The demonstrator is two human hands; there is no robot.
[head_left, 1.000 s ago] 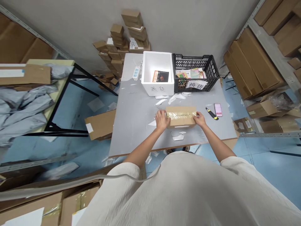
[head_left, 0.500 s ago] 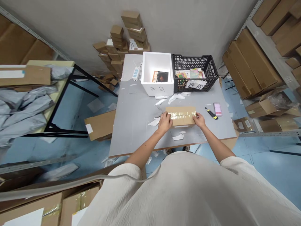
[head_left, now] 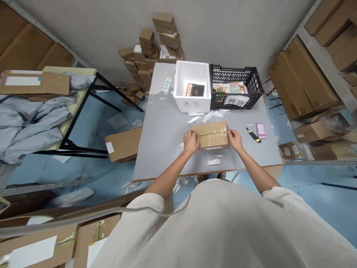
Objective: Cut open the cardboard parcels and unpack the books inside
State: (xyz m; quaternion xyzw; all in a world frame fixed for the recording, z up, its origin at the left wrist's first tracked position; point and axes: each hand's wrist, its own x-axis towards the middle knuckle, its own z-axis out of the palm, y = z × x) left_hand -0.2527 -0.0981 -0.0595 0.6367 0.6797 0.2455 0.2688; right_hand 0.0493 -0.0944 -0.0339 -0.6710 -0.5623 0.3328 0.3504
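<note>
A cardboard box (head_left: 211, 139) with shiny tape along its top is between my hands over the grey table (head_left: 158, 149). Its right end is tilted up a little. My left hand (head_left: 191, 141) grips the left end, fingers bent over the edge. At the other end, my right hand (head_left: 234, 139) pinches the right side near the tape's end. To the right lie a black and yellow utility knife (head_left: 253, 135) and a pink-screened phone (head_left: 261, 131). Torn white paper scraps (head_left: 213, 160) lie just in front of the box.
At the table's back stand a white foam box (head_left: 192, 105) with a book inside and a black plastic crate (head_left: 237, 85) holding books. A power strip (head_left: 167, 85) lies left of them. Stacked cartons (head_left: 167, 41) rise by the wall; a side table (head_left: 83, 78) holds grey bags.
The box has turned and tilted slightly, its right end rising, with both hands still on it. The camera view has shifted a little to the left.
</note>
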